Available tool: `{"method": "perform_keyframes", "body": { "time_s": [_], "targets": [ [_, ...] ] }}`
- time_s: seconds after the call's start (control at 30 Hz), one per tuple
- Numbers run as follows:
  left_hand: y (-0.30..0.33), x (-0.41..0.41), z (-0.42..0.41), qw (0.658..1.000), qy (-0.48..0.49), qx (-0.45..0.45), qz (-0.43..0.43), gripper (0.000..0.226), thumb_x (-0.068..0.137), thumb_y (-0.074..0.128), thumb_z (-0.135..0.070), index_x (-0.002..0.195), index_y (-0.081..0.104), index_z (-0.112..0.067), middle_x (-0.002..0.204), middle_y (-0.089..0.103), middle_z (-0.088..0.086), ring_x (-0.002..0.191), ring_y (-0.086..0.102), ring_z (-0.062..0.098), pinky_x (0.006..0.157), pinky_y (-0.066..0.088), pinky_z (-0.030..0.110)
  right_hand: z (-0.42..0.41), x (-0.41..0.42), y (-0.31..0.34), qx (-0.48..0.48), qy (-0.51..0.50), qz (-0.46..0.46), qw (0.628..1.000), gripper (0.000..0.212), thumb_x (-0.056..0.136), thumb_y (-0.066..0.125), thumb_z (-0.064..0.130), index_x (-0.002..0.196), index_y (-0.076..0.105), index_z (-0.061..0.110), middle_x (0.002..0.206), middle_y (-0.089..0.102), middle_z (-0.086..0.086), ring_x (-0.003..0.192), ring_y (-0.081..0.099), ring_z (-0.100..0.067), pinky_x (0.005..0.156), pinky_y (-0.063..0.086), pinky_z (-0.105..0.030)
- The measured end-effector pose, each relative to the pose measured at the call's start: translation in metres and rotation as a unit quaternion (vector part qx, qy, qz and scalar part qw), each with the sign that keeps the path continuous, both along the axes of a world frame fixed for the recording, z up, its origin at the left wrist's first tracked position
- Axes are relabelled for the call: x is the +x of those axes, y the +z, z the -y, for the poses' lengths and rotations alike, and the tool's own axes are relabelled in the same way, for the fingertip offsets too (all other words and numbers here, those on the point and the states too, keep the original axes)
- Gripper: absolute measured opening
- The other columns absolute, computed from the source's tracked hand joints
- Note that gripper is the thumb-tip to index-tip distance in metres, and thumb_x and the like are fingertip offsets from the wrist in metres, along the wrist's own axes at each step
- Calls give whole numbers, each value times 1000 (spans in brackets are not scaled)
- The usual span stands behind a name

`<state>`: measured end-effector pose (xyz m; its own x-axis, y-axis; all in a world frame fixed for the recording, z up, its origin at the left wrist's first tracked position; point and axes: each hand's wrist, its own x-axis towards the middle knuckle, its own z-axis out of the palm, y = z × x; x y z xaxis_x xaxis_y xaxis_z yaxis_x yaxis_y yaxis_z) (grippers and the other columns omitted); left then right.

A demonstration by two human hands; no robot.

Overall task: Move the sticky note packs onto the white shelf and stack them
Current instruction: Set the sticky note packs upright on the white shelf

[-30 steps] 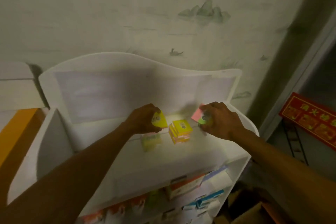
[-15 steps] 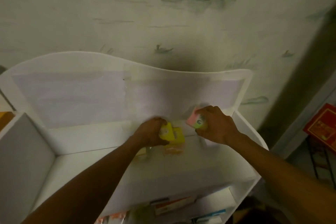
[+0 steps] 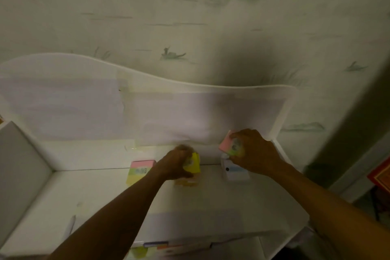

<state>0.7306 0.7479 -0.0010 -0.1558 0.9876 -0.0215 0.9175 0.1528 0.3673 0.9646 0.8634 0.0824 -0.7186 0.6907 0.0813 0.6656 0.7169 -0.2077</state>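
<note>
My left hand [image 3: 176, 163] fingers curled round yellow pack [image 3: 193, 164] above orange pack [image 3: 186, 182]; right hand [image 3: 252, 152] fingers clamped on pink-topped pack [image 3: 226, 144], over white shelf [image 3: 105, 196]

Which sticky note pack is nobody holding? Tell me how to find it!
Look at the white shelf under the wavy back panel. The free pack lies at the back of it, just left of the left hand. It has a pink top and yellow bottom, and no fingers touch it, while the yellow pack and the pink pack sit in hands.
</note>
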Motion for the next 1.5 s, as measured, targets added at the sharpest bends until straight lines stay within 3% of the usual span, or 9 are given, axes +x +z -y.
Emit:
{"method": "perform_keyframes", "body": {
  "time_s": [0.13, 0.27, 0.37, 0.53, 0.77, 0.9, 1.03, 1.3, 1.5],
  "targets": [
    [-1, 1, -5, 1000, -7, -16, -18, 56, 67, 82, -38, 114, 65, -12, 129, 47, 2, 114, 49, 17, 89, 45, 24, -10, 3, -2, -15, 5, 0, 1000, 62, 76, 64, 55, 132, 45, 36, 128, 46, 9, 123, 40, -18, 88, 47, -39],
    [2, 2, -8, 999, -10, -24, -47, 50, 68, 82, -36, 107, 65, -10, 124, 43, 5, 113, 44, 21, 89, 43, 28, -12, -2, -2, -19, 10, -9, 1000, 63, 75, 66, 56, 132, 44, 38, 130, 44, 11, 124, 39, -17, 88, 46, -38],
    [7, 4, -5, 998, -15, -22, -57, 55, 68, 81, -40, 112, 63, -12, 129, 45, 3, 118, 44, 20, 91, 45, 31, -11, -6, 1, -13, 9, -6, 1000, 68, 77, 70, 53, 137, 41, 36, 135, 41, 10, 126, 36, -16, 92, 44, -37],
    [33, -14, 10, 998, 8, -4, -67, 83, 63, 78, -59, 132, 53, -20, 140, 45, -3, 126, 45, 15, 100, 42, 29, -1, -21, 7, -29, 24, 9, 999, 66, 78, 69, 50, 136, 42, 35, 136, 42, 9, 128, 36, -15, 97, 40, -35],
    [67, -70, 64, 994, 56, -22, -90, 83, 63, 76, -63, 131, 52, -24, 142, 46, -7, 126, 47, 13, 102, 41, 27, 42, -84, 0, -67, 88, 13, 994, 66, 77, 70, 49, 135, 43, 33, 147, 35, 10, 142, 23, -15, 108, 33, -33],
    [76, -103, 107, 988, 96, -50, -107, 82, 67, 75, -60, 136, 48, -24, 145, 43, -6, 130, 44, 15, 103, 38, 28, 77, -132, -24, -88, 87, 3, 992, 63, 71, 70, 56, 125, 53, 29, 131, 50, 6, 130, 41, -19, 99, 44, -33],
    [75, -135, 152, 981, 129, -78, -121, 86, 71, 70, -62, 142, 39, -26, 147, 40, -7, 133, 41, 14, 105, 37, 30, 111, -179, -50, -103, 59, -9, 993, 64, 64, 69, 61, 116, 60, 25, 122, 56, 3, 120, 51, -21, 89, 47, -30],
    [54, -184, 227, 974, 165, -125, -92, 86, 71, 67, -66, 142, 37, -27, 148, 38, -6, 132, 41, 14, 106, 39, 31, 163, -235, -91, -151, -63, -60, 985, 65, 66, 74, 57, 116, 57, 19, 122, 58, -3, 112, 55, -24, 85, 45, -29],
    [36, -206, 262, 971, 178, -145, -69, 83, 76, 65, -63, 144, 35, -26, 151, 34, -4, 137, 35, 15, 110, 33, 30, 176, -261, -108, -108, -115, -19, 987, 81, 70, 71, 58, 132, 39, 18, 140, 33, -16, 126, 39, -35, 92, 44, -39]
  ]
}}
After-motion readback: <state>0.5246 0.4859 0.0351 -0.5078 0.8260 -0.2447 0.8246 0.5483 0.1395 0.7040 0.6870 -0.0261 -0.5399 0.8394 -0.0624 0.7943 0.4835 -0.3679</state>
